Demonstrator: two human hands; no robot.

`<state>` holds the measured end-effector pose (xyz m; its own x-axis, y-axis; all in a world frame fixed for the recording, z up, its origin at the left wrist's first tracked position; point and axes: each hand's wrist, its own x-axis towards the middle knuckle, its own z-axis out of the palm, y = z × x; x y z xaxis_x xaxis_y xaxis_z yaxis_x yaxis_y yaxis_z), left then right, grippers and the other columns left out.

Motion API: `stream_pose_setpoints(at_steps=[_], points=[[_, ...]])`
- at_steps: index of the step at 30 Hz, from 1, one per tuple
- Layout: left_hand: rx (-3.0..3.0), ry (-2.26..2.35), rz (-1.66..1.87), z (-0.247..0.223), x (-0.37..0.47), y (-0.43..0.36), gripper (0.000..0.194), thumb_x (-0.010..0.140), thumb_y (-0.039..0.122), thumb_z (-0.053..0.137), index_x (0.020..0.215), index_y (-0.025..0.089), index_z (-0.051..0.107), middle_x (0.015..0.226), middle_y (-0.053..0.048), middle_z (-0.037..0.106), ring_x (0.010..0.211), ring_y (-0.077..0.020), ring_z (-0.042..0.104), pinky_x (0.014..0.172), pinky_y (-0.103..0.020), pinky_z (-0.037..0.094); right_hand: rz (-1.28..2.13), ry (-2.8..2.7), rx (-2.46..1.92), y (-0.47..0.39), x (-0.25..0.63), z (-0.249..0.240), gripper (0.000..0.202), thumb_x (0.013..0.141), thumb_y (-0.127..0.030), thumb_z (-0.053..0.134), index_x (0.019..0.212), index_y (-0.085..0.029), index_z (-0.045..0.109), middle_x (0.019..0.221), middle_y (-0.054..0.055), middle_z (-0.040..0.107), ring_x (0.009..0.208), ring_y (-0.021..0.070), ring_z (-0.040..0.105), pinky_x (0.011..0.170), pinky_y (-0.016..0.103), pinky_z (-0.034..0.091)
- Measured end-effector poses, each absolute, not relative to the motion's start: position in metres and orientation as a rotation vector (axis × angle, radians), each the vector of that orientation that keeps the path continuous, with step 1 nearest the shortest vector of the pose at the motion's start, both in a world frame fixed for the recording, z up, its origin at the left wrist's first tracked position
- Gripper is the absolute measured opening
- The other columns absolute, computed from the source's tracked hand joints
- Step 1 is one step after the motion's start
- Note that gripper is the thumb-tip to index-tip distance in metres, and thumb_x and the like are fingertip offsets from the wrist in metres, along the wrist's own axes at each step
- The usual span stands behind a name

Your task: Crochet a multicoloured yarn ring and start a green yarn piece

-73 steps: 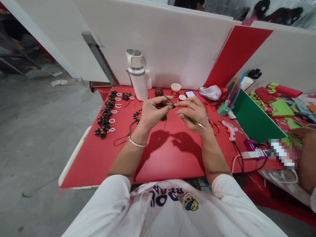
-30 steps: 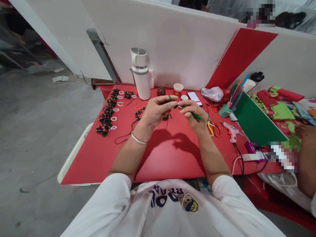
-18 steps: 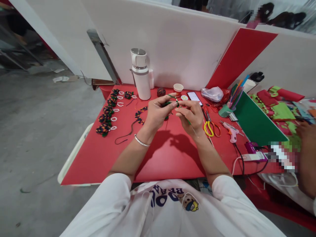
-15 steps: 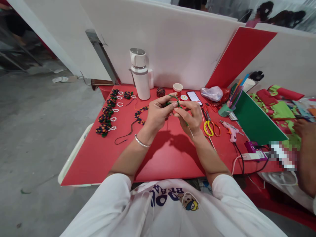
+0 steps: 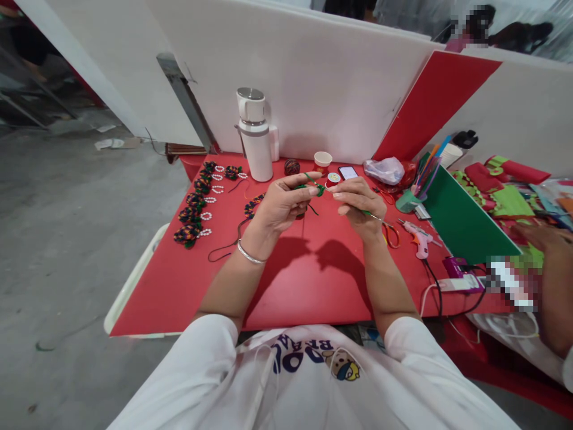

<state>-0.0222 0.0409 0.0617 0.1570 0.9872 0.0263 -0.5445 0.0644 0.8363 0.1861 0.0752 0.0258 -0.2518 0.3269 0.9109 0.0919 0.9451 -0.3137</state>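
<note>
My left hand [image 5: 283, 202] pinches a small piece of green crochet [image 5: 319, 190] between thumb and fingers, with green yarn running over the index finger. In my right hand [image 5: 360, 204] is a crochet hook [image 5: 374, 217]; its shaft crosses the palm and its rear end sticks out toward the wrist. The hook's tip lies close to the green piece, but I cannot tell whether it is inside a loop. Behind my left wrist lies a multicoloured braided ring [image 5: 253, 206], partly covered by the hand. A dark cord trails from it.
Several dark knitted pieces with bead loops [image 5: 192, 206] line the table's left side. At the back stand a white flask [image 5: 256, 140], a yarn ball [image 5: 292, 167] and a paper cup [image 5: 322, 160]. Scissors [image 5: 392, 236], a pink glue gun [image 5: 421, 237] and another person's arm [image 5: 555, 280] are to the right.
My right hand has moved away to the right from my left, and the hook has swung with it. My left hand has shifted slightly left, still pinching the green piece.
</note>
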Motion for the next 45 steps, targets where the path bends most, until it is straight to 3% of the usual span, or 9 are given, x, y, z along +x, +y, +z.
stream_pose_setpoints(at_steps=[12,21,31,45], points=[[0.922,0.754,1.327,0.068,-0.024,0.039,0.031,0.055,0.014,0.089,0.086,0.016,0.086,0.064,0.001,0.064,0.046,-0.002,0.034,0.044,-0.021,0.017,0.166,-1.94,-0.3,0.068,0.195,0.041,0.03,0.095,-0.041,0.079,0.125,-0.044,0.08,0.114,-0.002,0.086,0.102,0.0226,0.076,0.094,0.047,0.064],[0.938,0.766,1.278,0.073,-0.024,0.035,0.026,0.053,0.014,0.087,0.079,0.013,0.083,0.057,0.003,0.058,0.045,-0.0012,0.033,0.043,-0.02,0.018,0.25,-1.943,-0.326,0.062,0.2,0.048,0.019,0.099,-0.046,0.074,0.113,-0.038,0.083,0.106,0.001,0.086,0.099,0.0235,0.077,0.092,0.049,0.064],[0.888,0.76,1.245,0.073,-0.025,0.037,0.028,0.052,0.012,0.086,0.08,0.014,0.084,0.055,0.002,0.061,0.044,-0.0023,0.035,0.043,-0.02,0.016,0.161,-2.003,-0.33,0.057,0.203,0.054,0.021,0.096,-0.041,0.079,0.116,-0.041,0.083,0.11,-0.002,0.087,0.099,0.0228,0.077,0.094,0.048,0.064],[1.072,0.808,1.405,0.069,-0.022,0.034,0.034,0.053,0.015,0.091,0.087,0.017,0.087,0.059,0.002,0.065,0.046,-0.004,0.04,0.044,-0.022,0.026,0.366,-1.805,-0.453,0.05,0.193,0.052,0.014,0.1,-0.04,0.074,0.105,-0.034,0.085,0.098,0.001,0.087,0.092,0.022,0.079,0.089,0.045,0.065]])
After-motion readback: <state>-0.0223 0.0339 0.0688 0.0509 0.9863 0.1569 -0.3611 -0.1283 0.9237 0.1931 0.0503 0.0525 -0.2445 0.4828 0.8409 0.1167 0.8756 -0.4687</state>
